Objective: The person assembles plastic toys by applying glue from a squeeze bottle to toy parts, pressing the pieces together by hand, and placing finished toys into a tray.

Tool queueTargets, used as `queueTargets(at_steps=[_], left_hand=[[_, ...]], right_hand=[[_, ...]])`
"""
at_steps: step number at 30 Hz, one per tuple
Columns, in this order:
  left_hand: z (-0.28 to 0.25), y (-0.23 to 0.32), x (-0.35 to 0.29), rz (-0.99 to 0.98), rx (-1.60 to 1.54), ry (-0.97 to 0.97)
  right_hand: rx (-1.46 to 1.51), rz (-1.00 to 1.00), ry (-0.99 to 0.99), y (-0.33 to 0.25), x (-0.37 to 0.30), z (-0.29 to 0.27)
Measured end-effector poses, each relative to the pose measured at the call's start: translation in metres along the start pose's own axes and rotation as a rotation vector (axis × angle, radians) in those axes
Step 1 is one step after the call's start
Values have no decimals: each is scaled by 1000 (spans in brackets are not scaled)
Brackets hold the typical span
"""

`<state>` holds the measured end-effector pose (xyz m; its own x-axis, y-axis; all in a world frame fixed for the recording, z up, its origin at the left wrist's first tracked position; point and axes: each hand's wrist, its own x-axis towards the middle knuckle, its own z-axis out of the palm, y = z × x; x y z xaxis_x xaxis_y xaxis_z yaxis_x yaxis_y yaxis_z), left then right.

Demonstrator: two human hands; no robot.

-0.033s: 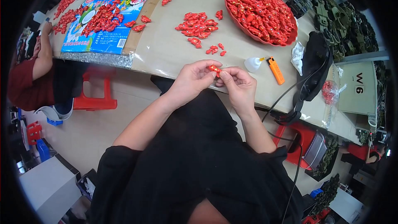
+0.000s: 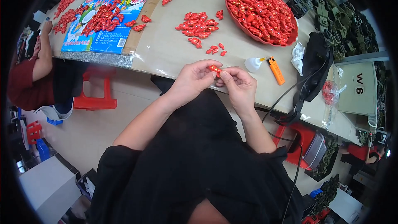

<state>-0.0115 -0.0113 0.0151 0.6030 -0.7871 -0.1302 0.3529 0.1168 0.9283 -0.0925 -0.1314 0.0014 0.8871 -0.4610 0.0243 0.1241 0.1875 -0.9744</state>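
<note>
Between the fingertips of both hands, over the table's near edge, is a small red figurine (image 2: pixel 214 69) with gold marks. My left hand (image 2: pixel 192 76) pinches it from the left, thumb and forefinger closed on it. From the other side my right hand (image 2: pixel 238 84) grips it with thumb and curled fingers. Beyond the hands lie several small red pieces (image 2: pixel 213 49) and a loose pile of similar red figurines (image 2: pixel 196 25). To the right of my right hand are a small white squeeze bottle (image 2: pixel 252 64) with a yellow tip and an orange lighter (image 2: pixel 275 71).
A red basin (image 2: pixel 292 37) heaped with red figurines stands at the back right. A blue printed cardboard sheet (image 2: pixel 112 43) bears more of them at left. Crumpled tissue (image 2: pixel 297 58), a black bag (image 2: pixel 317 64) and a cable lie right. Another person's arm (image 2: pixel 42 54) rests at far left.
</note>
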Motion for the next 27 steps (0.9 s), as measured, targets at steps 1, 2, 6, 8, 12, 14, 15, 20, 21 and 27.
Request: queueTargets(at_steps=[1, 2, 6, 8, 12, 14, 15, 20, 21, 27], left_hand=[[0, 0, 0, 8, -19, -10], [0, -1, 0, 16, -37, -20], [0, -3, 0, 30, -47, -20], [0, -3, 0, 38, -49, -27], [1, -5, 0, 45, -47, -5], [1, -2, -1, 44, -37, -23], [1, -2, -1, 45, -36, -23], [1, -4, -2, 52, -50, -30], [1, -4, -2, 52, -49, -31], [1, -5, -3, 55, -4, -2]], right_hand=[[-3, 2, 1, 0, 0, 0], [-6, 5, 2, 0, 0, 1], [26, -3, 4, 2, 0, 1], [29, -1, 5, 2, 0, 1], [7, 3, -3, 1, 0, 1], [12, -6, -5, 2, 0, 0], [13, -8, -6, 2, 0, 0], [19, -9, -10, 4, 0, -1], [20, -10, -9, 3, -1, 0], [15, -15, -11, 5, -1, -1]])
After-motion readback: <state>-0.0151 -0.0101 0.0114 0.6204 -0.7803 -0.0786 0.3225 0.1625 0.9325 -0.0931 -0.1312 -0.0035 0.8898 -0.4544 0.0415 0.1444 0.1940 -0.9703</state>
